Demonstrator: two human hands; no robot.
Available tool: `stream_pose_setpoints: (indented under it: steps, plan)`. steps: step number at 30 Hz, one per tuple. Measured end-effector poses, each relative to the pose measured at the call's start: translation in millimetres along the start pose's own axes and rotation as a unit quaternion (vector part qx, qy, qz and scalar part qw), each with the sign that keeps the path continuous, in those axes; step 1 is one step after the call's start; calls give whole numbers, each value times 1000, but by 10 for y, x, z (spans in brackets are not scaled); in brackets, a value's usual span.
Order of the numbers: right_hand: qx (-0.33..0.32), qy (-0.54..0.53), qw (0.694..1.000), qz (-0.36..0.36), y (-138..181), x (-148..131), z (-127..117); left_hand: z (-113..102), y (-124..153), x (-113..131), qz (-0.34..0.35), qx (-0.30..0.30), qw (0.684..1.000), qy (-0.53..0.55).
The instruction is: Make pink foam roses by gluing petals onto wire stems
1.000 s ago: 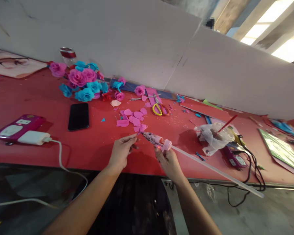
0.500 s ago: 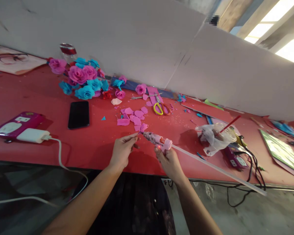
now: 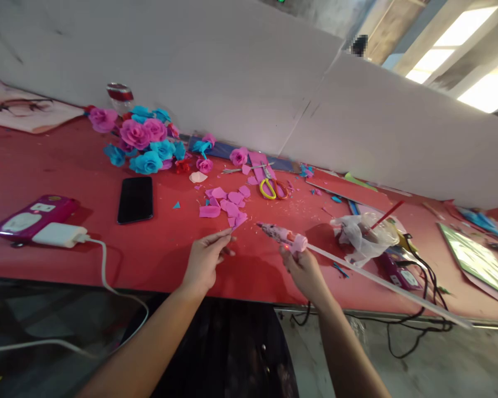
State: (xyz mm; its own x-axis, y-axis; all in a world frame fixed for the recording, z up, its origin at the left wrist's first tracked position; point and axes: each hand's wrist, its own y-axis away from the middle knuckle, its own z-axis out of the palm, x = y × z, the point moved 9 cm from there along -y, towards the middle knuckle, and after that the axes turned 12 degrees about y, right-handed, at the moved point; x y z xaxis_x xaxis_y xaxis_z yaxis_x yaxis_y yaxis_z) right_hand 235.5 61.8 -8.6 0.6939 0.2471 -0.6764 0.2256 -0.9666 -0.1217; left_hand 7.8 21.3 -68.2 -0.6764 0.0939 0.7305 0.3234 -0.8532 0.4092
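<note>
Between thumb and fingers, my left hand (image 3: 205, 257) pinches a small pink paper petal (image 3: 239, 220), just in front of a pile of loose pink petals (image 3: 227, 200). My right hand (image 3: 305, 271) grips a pink hot glue gun (image 3: 285, 236) whose nozzle points left toward that petal, a short gap apart. A long whitish glue stick (image 3: 382, 282) sticks out of the gun's back end, reaching past the table's front edge. The gun's trigger is hidden by my fingers.
Pink and blue paper roses (image 3: 145, 138) cluster at the back left, behind a black phone (image 3: 135, 200). Scissors (image 3: 268, 188) lie beyond the petals. At right are a plastic-wrapped cup (image 3: 367, 235) and a purple power strip (image 3: 400, 271) with black cords. Another strip (image 3: 29, 218) sits left.
The glue gun in my right hand has moved right, its nozzle drawing away from the petal. My left hand stays nearly in place, still pinching the petal.
</note>
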Motion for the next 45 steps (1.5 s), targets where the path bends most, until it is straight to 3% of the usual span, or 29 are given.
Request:
stream_pose_setpoints:
  steps: [2,5,7,9,12,13,15,17,20,23,32,38,42,45]
  plan:
    - [1,186,982,-25,-158,159,-135,-4,26,49,-1,-4,1000,14]
    - [-5,409,912,-15,-430,463,-323,11,95,162,7,-13,999,36]
    - [-5,484,875,-5,-554,558,-406,22,150,224,13,-14,999,43]
    - [34,486,873,-3,-574,450,-462,43,200,248,12,-17,999,48]
    - [145,326,934,-25,-365,-54,-429,94,264,229,5,-20,999,48]
    - [151,220,963,-37,-273,-233,-328,110,283,220,5,-18,999,49]
    - [69,-5,997,-29,-139,-513,69,136,320,200,8,-8,999,51]
    - [11,-201,979,24,-43,-681,445,166,352,182,12,-8,999,52]
    - [10,-368,926,80,-4,-767,737,202,380,155,17,-23,999,46]
    - [24,-411,906,102,-24,-748,793,192,392,132,23,-29,998,50]
    - [41,-441,887,130,-21,-646,768,190,410,99,32,-61,995,67]
    - [68,-444,883,136,-77,-537,647,-138,164,450,103,5,995,-16]
    - [17,-475,870,130,-50,-623,782,-22,28,460,46,-48,996,-66]
    - [-24,-494,862,110,-6,-725,884,134,24,288,-34,-98,994,-15]
